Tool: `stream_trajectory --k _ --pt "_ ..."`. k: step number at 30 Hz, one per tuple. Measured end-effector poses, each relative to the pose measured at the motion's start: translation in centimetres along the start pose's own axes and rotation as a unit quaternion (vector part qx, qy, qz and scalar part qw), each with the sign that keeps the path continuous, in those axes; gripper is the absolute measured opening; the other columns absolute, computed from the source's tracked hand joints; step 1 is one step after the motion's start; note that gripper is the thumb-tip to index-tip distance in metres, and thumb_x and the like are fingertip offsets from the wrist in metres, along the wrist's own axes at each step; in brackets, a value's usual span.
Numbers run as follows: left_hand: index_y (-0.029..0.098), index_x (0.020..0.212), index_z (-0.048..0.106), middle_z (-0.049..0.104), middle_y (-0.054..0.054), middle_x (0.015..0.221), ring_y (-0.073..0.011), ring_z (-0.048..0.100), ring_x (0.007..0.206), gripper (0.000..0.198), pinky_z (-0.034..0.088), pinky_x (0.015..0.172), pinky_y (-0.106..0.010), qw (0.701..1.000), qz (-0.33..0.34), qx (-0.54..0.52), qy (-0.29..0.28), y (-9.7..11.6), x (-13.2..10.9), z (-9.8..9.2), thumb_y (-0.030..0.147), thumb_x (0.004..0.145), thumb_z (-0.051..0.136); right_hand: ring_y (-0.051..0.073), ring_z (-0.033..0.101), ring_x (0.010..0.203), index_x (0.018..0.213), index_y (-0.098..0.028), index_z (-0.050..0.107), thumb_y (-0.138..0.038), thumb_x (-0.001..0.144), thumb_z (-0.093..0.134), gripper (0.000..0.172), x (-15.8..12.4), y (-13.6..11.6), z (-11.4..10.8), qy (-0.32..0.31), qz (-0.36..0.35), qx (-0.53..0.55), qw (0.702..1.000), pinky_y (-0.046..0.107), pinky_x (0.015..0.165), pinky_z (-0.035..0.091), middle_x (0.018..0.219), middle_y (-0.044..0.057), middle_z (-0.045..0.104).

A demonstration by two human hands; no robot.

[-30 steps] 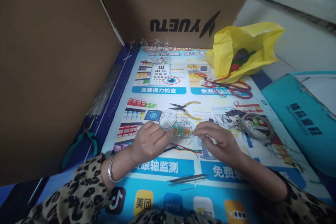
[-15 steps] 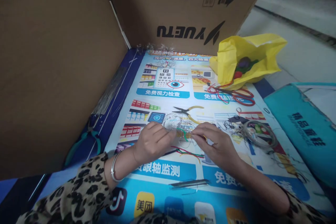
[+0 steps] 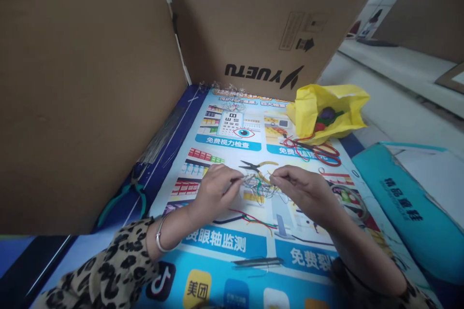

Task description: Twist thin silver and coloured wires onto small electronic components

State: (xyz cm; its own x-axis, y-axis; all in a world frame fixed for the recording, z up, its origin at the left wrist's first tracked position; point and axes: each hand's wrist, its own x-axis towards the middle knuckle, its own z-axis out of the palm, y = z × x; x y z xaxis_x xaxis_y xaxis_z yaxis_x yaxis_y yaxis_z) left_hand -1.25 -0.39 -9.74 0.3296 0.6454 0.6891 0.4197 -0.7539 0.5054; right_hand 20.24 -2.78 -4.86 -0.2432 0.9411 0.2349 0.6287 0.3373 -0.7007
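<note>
A tangle of thin silvery wire (image 3: 267, 191) with a bit of green cord (image 3: 258, 185) on it sits between my hands, above the printed sheet. My left hand (image 3: 217, 192) pinches the wire's left side between thumb and fingers. On the other side, my right hand (image 3: 303, 189) is closed in a pinch, with a thin yellow strand showing at its fingertips. Just behind the wire lie pliers with yellow handles (image 3: 267, 164), jaws to the left. Red, green and yellow cords (image 3: 253, 221) rest in front of my hands. Nearer me is a bundle of dark straight wires (image 3: 258, 262).
Cardboard walls (image 3: 268, 19) stand at the back and left. A yellow bag (image 3: 308, 106) and red-handled scissors (image 3: 331, 155) lie at the back right, a teal shoebox (image 3: 398, 203) at the right. Teal-handled pliers (image 3: 141, 198) and straight wires (image 3: 157, 140) lie left.
My hands have moved slightly apart, and more of the wire tangle shows between them. The right fingertips have risen a little. The whole view has shifted, with the background now lower.
</note>
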Motion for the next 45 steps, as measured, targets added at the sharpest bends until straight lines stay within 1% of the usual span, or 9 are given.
stream_trajectory --k 3,7,10,14,23,30,34,40,45 --pt "0.018 0.083 0.062 0.067 -0.002 0.076 -0.0140 0.061 0.073 0.005 0.047 0.069 -0.029 0.997 -0.066 -0.035 0.011 0.8 0.7 -0.4 0.017 0.083 0.057 0.014 0.059 0.061 0.073 -0.020 0.061 -0.029 0.085 0.053 0.017 0.5 -0.7 -0.6 -0.011 -0.006 -0.001 1.000 0.023 0.057 0.047 0.069 0.000 0.065" --pt "0.018 0.085 0.062 0.067 -0.001 0.078 -0.0125 0.062 0.070 0.006 0.049 0.064 -0.025 0.986 -0.142 -0.088 0.014 1.7 1.1 -0.9 0.019 0.083 0.056 0.014 0.058 0.064 0.076 -0.020 0.062 -0.033 0.085 0.052 0.019 0.7 -0.8 -0.6 -0.038 0.011 0.043 0.998 0.023 0.057 0.047 0.072 0.001 0.065" --pt "0.018 0.087 0.062 0.066 -0.001 0.076 -0.0118 0.061 0.068 0.008 0.049 0.063 -0.025 0.979 -0.167 -0.116 0.030 2.0 1.2 -1.2 0.018 0.084 0.055 0.012 0.054 0.061 0.075 -0.018 0.061 -0.034 0.085 0.052 0.021 0.6 -0.5 -0.3 -0.057 0.021 0.068 0.996 0.022 0.055 0.044 0.068 0.000 0.061" --pt "0.018 0.088 0.062 0.065 -0.001 0.076 -0.0129 0.061 0.071 0.007 0.050 0.064 -0.025 0.976 -0.172 -0.119 0.052 1.9 1.2 -1.3 0.019 0.084 0.056 0.011 0.050 0.059 0.074 -0.018 0.060 -0.034 0.085 0.051 0.021 0.5 -0.2 0.2 -0.066 0.025 0.076 0.995 0.021 0.053 0.041 0.066 -0.001 0.057" --pt "0.018 0.087 0.061 0.065 -0.002 0.080 -0.0123 0.060 0.074 0.007 0.049 0.069 -0.026 0.987 -0.127 -0.090 0.049 0.8 0.7 -1.2 0.018 0.085 0.054 0.012 0.053 0.064 0.077 -0.018 0.062 -0.031 0.083 0.056 0.015 0.7 1.3 1.0 -0.098 0.023 0.155 0.983 0.024 0.059 0.044 0.069 0.000 0.058" --pt "0.017 0.089 0.059 0.064 -0.002 0.081 -0.0121 0.059 0.078 0.009 0.047 0.073 -0.027 0.997 -0.023 -0.041 0.062 1.1 1.0 -1.6 0.011 0.084 0.055 0.013 0.054 0.071 0.077 -0.016 0.059 -0.028 0.081 0.059 0.012 1.2 2.5 2.9 -0.140 -0.013 0.271 0.952 0.026 0.066 0.045 0.076 0.002 0.056" --pt "0.017 0.092 0.059 0.065 -0.003 0.081 -0.0144 0.060 0.079 0.013 0.046 0.076 -0.032 0.999 0.036 -0.008 0.040 0.5 0.4 -1.1 0.008 0.084 0.054 0.013 0.053 0.071 0.073 -0.016 0.056 -0.024 0.079 0.060 0.011 1.3 3.5 3.8 -0.166 -0.015 0.304 0.938 0.026 0.064 0.044 0.076 0.002 0.056" --pt "0.016 0.095 0.058 0.066 -0.006 0.083 -0.0167 0.060 0.080 0.016 0.044 0.076 -0.035 0.996 0.086 0.020 -0.005 -0.6 -0.6 0.1 0.007 0.084 0.051 0.013 0.054 0.071 0.073 -0.016 0.056 -0.016 0.078 0.055 0.005 0.6 5.1 3.7 -0.191 -0.026 0.265 0.945 0.027 0.067 0.043 0.076 0.002 0.056" --pt "0.016 0.098 0.058 0.066 -0.005 0.084 -0.0156 0.059 0.081 0.019 0.044 0.075 -0.032 0.991 0.125 0.011 -0.036 -1.0 -0.6 1.0 0.007 0.085 0.047 0.013 0.055 0.068 0.068 -0.016 0.056 -0.010 0.076 0.051 0.010 0.4 5.8 3.5 -0.216 -0.064 0.214 0.951 0.026 0.066 0.043 0.071 0.002 0.057"
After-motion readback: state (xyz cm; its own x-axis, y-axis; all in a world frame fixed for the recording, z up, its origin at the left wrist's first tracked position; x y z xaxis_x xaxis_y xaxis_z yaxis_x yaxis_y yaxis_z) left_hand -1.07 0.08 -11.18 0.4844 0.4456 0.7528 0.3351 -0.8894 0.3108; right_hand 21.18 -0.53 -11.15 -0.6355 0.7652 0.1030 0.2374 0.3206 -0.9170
